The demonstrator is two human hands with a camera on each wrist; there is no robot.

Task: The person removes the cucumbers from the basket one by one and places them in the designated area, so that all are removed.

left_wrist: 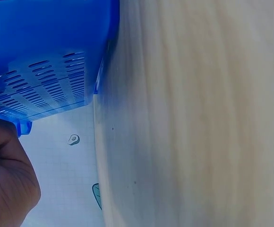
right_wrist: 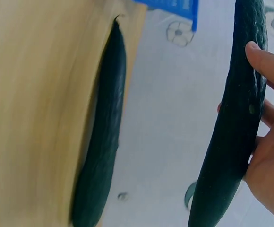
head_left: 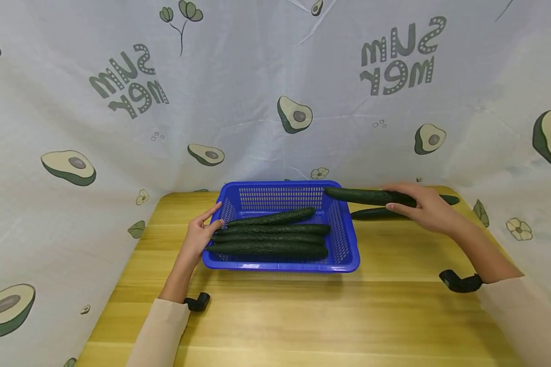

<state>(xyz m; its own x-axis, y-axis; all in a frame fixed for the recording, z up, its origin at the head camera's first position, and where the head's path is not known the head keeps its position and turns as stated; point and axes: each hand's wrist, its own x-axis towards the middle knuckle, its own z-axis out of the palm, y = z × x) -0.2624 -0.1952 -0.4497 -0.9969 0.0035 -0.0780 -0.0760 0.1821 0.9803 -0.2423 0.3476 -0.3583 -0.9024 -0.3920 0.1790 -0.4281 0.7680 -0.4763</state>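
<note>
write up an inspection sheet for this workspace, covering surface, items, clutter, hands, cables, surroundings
Surface: wooden table, light yellow-brown
Job's things: blue basket containing four cucumbers; lone cucumber lying on the table, right of the basket
Clutter: nothing seen
Hands: left hand grips the basket's left rim; right hand holds a raised cucumber
Cables: nothing seen
Surroundings: pale cloth printed with avocados, flowers and lettering

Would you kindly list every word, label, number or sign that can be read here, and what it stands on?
"sum mer": mirrored, on two lines, on the left of the patterned cloth in the head view.
"sum mer": mirrored likewise, on the cloth's right.
I see no readable text on the blue basket or the cucumbers.
</note>
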